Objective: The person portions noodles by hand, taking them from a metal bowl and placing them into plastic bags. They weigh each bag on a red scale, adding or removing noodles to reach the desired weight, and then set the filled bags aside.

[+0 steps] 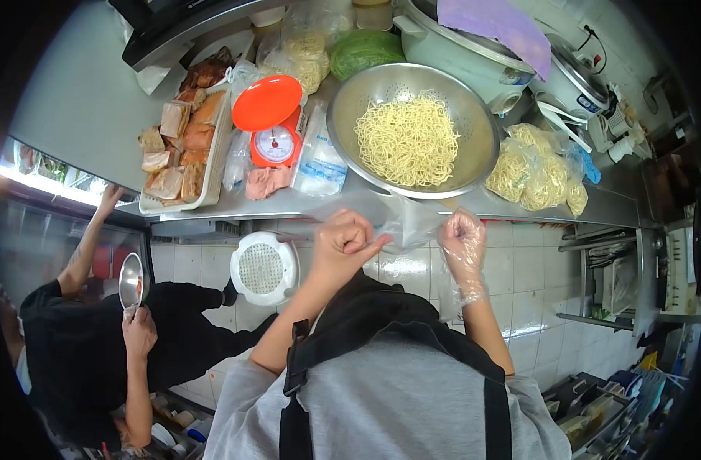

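Between my two hands a clear plastic bag (pixel 409 222) is stretched out in front of the counter edge. My left hand (pixel 341 241), bare, is closed on one side of it. A thin clear plastic glove covers my right hand (pixel 463 244), whose fingers are curled shut at the bag's other side. Just beyond the bag stands a large steel colander (pixel 477 134) with a mound of yellow noodles (pixel 409 142) in it. Bags of noodles (pixel 536 169) lie to its right. A pack of clear plastic bags (pixel 322 157) rests to its left.
An orange kitchen scale (pixel 275 144) stands beside a white basket (pixel 212 172) of meat pieces (pixel 189 138). Rice cookers (pixel 450 57) stand at the back. A white stool (pixel 264 268) is below the counter. At left, a person (pixel 82 330) holds a metal bowl (pixel 132 280).
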Tool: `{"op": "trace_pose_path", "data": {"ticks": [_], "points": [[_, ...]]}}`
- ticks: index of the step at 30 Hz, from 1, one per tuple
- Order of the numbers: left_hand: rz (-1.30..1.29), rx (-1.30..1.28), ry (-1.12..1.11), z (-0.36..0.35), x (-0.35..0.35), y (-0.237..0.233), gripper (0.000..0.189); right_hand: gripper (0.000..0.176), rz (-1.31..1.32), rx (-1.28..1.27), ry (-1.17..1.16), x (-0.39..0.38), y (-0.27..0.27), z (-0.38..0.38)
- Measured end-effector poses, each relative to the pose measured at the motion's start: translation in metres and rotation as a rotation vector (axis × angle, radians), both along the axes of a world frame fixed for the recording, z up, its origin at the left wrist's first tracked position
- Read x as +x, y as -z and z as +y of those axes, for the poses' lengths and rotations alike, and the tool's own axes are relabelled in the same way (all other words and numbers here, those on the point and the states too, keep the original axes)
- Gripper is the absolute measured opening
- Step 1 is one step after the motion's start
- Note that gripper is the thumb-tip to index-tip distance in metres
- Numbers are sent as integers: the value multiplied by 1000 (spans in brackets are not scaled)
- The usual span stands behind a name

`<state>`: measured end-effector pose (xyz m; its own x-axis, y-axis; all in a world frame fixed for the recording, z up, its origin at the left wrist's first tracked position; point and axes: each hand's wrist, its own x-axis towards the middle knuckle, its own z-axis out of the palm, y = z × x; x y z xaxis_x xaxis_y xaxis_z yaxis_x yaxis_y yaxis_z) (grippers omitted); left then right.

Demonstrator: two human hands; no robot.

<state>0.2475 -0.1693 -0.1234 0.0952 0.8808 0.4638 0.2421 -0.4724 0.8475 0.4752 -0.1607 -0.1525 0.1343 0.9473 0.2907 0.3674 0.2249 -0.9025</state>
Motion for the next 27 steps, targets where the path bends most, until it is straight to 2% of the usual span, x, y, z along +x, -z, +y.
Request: {"op": "trace_pose_path", "data": {"ticks": [2, 6, 8, 11, 12, 14, 15, 17, 18, 19, 21, 22, 24, 25, 26, 27], "points": [[149, 97, -57, 15, -4, -13, 53, 12, -49, 112, -96, 0, -21, 1], [370, 349, -155, 58, -5, -32, 39, 23, -459, -10, -69, -9, -59, 33], [580, 326, -71, 82, -11, -49, 28, 30, -588, -124, -61, -10, -75, 64], [820, 317, -28, 134, -16, -50, 14, 43, -1003, -256, -137, 0, -85, 112], [888, 317, -24, 148, -16, -51, 17, 42, -1029, -230, -123, -2, -90, 123], [976, 522, -252, 173, -14, -69, 27, 40, -1079, -171, -83, -6, -113, 142], [1011, 626, -369, 182, -10, -84, 35, 41, -1000, -72, -18, -10, -135, 141], [678, 791, -439, 178, -5, -141, 42, 42, -836, 130, 100, -22, -179, 136], [513, 861, -465, 175, -4, -155, 47, 46, -614, 231, 80, -24, -167, 135], [662, 730, -290, 181, -4, -133, 44, 50, -389, 330, 56, -25, -142, 136], [930, 454, 70, 198, -5, -50, 39, 53, -584, 81, 32, -19, -82, 144], [972, 391, 91, 201, -8, -25, 36, 52, -994, -277, 34, -10, -59, 153], [1053, 261, 130, 203, -9, -25, 31, 52, -1173, 133, 98, -10, -57, 155], [854, 464, -26, 211, -12, -26, 30, 47, -930, 43, 87, -5, -59, 154], [650, 638, -167, 205, -11, -81, 29, 43, -659, -23, 89, -6, -71, 152], [428, 824, -314, 210, -10, -113, 27, 38, -401, -64, 112, -7, -82, 150]]}}
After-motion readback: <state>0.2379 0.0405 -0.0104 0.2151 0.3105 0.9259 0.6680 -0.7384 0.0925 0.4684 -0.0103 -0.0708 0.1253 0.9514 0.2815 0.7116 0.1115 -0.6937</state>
